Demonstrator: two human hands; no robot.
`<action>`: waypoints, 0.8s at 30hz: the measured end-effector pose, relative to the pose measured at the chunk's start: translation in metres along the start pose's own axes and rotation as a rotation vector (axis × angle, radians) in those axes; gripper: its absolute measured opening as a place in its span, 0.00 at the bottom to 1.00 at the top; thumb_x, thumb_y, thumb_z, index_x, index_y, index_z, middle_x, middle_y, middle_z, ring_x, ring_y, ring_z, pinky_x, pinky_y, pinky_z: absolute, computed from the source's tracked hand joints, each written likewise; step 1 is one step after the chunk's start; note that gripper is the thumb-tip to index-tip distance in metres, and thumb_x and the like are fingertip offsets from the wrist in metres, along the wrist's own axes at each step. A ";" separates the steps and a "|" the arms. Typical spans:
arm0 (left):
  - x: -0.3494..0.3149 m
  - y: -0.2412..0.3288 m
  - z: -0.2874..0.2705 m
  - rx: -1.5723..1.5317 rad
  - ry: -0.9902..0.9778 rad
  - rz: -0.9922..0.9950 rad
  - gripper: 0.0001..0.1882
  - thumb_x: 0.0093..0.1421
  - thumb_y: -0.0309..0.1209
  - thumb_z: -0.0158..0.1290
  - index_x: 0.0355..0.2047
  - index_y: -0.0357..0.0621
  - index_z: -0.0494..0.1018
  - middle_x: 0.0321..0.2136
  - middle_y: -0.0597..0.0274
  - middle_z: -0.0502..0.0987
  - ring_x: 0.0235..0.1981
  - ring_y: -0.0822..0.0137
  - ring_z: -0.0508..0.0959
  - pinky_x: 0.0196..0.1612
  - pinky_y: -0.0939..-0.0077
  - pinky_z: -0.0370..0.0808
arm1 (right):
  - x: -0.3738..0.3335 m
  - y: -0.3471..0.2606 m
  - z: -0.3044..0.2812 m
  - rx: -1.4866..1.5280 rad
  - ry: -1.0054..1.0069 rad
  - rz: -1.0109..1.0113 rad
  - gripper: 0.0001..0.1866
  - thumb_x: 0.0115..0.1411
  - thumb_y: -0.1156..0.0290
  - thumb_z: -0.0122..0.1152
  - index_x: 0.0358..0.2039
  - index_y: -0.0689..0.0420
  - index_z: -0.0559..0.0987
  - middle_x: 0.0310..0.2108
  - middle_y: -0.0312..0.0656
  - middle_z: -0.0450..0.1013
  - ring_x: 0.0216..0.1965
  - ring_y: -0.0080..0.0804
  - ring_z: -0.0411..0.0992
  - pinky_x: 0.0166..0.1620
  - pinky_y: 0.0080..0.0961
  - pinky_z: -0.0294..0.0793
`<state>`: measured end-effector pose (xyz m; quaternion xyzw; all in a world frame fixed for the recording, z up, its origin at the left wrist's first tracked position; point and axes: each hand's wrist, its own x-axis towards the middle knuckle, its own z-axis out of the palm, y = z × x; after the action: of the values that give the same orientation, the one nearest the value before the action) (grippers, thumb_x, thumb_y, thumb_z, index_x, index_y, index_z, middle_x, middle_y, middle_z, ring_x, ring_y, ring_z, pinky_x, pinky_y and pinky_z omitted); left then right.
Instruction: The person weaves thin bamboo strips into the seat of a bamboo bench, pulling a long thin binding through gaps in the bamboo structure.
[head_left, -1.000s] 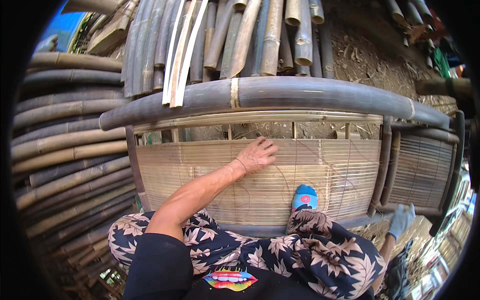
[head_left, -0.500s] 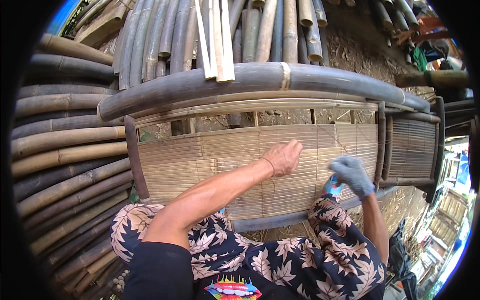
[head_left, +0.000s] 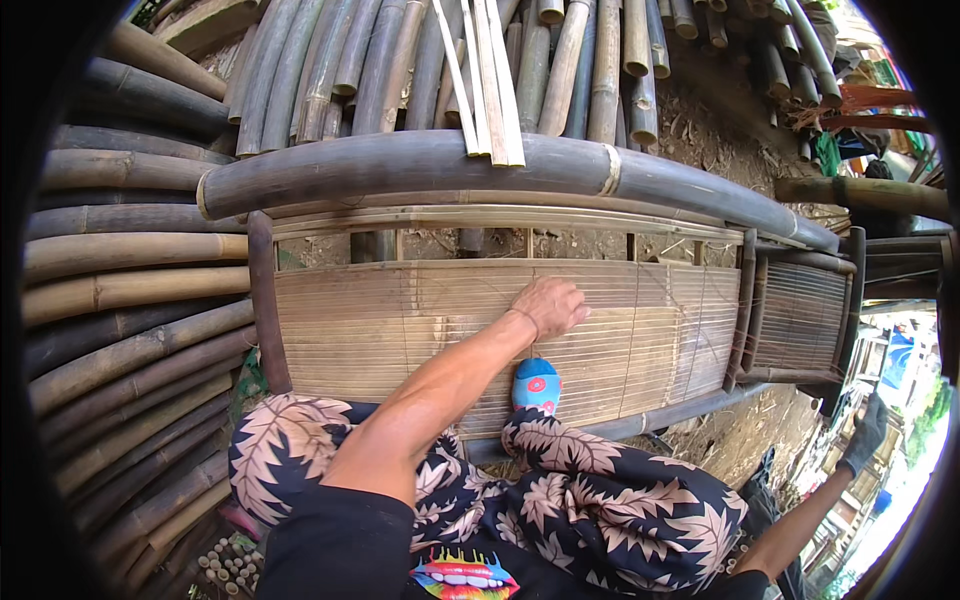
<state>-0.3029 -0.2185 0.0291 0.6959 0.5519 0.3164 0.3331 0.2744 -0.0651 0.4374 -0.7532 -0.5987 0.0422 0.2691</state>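
A bamboo slat panel [head_left: 480,345] lies in a dark-framed bench, with thin dark cords crossing its slats. My left hand [head_left: 550,305], bare, is closed low over the middle of the panel; whatever its fingers hold is hidden. Far out to the right, beyond the bench, is my right hand [head_left: 866,435] in a grey glove. Its fingers look pressed together, and I cannot make out anything in them. A loose dark strand [head_left: 683,300] curves over the right part of the slats. My foot in a blue patterned sock [head_left: 537,386] rests on the panel below my left hand.
A thick bamboo pole [head_left: 430,165] runs along the bench's far side, with pale strips [head_left: 487,90] leaning on it. Dark bamboo poles [head_left: 130,250] are stacked at the left, and more lie beyond. A smaller slatted section [head_left: 800,315] adjoins the right end.
My right hand has swung from above the panel far out to the right. My left hand stays low over the slats. The view has shifted, and my foot shows more fully.
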 end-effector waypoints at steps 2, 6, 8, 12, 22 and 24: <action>-0.018 0.000 0.007 0.203 0.106 0.259 0.15 0.64 0.42 0.50 0.24 0.48 0.72 0.26 0.60 0.73 0.31 0.59 0.75 0.40 0.64 0.72 | 0.004 0.058 0.023 -0.774 0.018 0.112 0.16 0.64 0.58 0.58 0.46 0.53 0.81 0.51 0.47 0.76 0.46 0.44 0.76 0.44 0.38 0.77; -0.023 0.041 -0.007 0.143 -0.213 0.301 0.13 0.62 0.40 0.51 0.23 0.48 0.72 0.25 0.61 0.73 0.30 0.60 0.75 0.38 0.64 0.70 | -0.100 -0.014 0.208 -0.730 -0.071 -0.522 0.26 0.55 0.63 0.65 0.54 0.55 0.75 0.52 0.51 0.73 0.54 0.51 0.70 0.58 0.39 0.68; -0.029 0.046 -0.015 0.203 -0.249 0.224 0.13 0.62 0.39 0.51 0.23 0.48 0.71 0.24 0.62 0.73 0.30 0.60 0.75 0.38 0.64 0.70 | -0.168 -0.094 0.305 -0.241 -0.395 -0.687 0.30 0.58 0.60 0.65 0.58 0.60 0.71 0.59 0.53 0.68 0.61 0.47 0.65 0.64 0.35 0.63; -0.039 0.047 -0.027 0.254 -0.204 0.203 0.11 0.60 0.39 0.51 0.25 0.48 0.73 0.26 0.61 0.76 0.32 0.59 0.77 0.39 0.61 0.72 | -0.245 -0.173 0.412 -0.060 -0.625 -0.678 0.23 0.56 0.53 0.65 0.43 0.59 0.78 0.46 0.51 0.74 0.52 0.50 0.69 0.55 0.43 0.67; -0.038 0.023 -0.034 0.204 0.086 -0.014 0.07 0.60 0.32 0.58 0.35 0.42 0.77 0.32 0.59 0.74 0.35 0.59 0.77 0.38 0.64 0.75 | -0.303 -0.194 0.482 -0.005 -0.878 -0.374 0.12 0.61 0.64 0.54 0.31 0.61 0.77 0.28 0.49 0.74 0.35 0.52 0.73 0.41 0.43 0.72; -0.022 0.024 -0.040 0.153 0.231 -0.025 0.09 0.60 0.31 0.58 0.39 0.41 0.78 0.36 0.58 0.76 0.37 0.59 0.77 0.41 0.64 0.76 | -0.303 -0.189 0.458 0.238 -1.128 -0.388 0.13 0.62 0.64 0.53 0.32 0.63 0.75 0.31 0.49 0.74 0.37 0.48 0.74 0.43 0.39 0.74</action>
<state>-0.3262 -0.2396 0.0703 0.6714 0.6175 0.3473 0.2173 -0.1531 -0.1571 0.0553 -0.4566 -0.7664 0.4518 -0.0045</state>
